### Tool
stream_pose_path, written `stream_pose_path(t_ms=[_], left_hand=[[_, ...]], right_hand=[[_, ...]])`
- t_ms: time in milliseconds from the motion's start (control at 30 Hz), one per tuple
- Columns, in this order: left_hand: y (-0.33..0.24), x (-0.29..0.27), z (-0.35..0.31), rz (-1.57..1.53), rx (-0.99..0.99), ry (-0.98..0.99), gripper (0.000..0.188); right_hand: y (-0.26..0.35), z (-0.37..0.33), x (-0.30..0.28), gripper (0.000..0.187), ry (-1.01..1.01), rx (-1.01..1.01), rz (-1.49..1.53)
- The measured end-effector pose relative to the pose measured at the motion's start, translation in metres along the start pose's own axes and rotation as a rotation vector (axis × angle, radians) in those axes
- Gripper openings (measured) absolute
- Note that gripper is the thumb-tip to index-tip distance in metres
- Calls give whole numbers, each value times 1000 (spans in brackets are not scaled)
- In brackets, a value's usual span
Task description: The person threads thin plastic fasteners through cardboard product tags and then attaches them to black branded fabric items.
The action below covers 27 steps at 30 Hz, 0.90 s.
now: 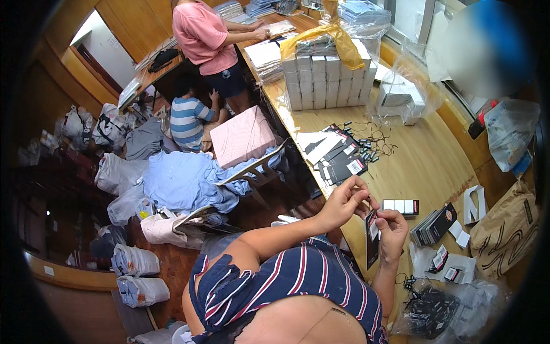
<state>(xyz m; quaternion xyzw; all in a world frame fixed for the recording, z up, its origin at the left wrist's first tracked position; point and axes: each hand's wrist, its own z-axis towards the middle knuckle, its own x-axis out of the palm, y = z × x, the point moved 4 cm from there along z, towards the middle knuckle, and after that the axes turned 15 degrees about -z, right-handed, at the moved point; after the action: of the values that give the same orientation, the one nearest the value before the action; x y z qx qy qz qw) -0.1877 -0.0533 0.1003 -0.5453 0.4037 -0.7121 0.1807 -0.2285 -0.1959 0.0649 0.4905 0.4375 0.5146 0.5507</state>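
Note:
Over the table's near edge, my right hand grips a black hang tag with a white label, thumb and fingers closed on its side. At the tag's upper end my left hand is pinched shut; what lies between its fingertips is too small to make out, perhaps a thin cord. Just beyond my hands several black hang tags lie fanned out, some with white labels. Beside them is a loose tangle of black tag cords with small ends. A short row of white-labelled tags sits right of my fingers.
A stack of black tags stands on the wooden table, near a brown paper bag. Bagged black cords lie at the near right. White boxes are piled at the back. Two other people are beyond a pink box.

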Motion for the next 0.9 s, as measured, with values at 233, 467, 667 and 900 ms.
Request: stream_pose_path(t_ms=[233,467,667,900], left_hand=[[-22,-5,-8,709,475,109,10],[-15,-19,5,91,66,-45,9],[-21,-24,14,101,64,-154,11],[-10,-18,31,-3,23,-2,18]], right_hand=[[2,5,11,14,-60,-35,-181],[35,12,12,6,-77,-305,-746],[49,19,0,12,111,-331,-867],[37,14,-29,9,215,59,-381]])
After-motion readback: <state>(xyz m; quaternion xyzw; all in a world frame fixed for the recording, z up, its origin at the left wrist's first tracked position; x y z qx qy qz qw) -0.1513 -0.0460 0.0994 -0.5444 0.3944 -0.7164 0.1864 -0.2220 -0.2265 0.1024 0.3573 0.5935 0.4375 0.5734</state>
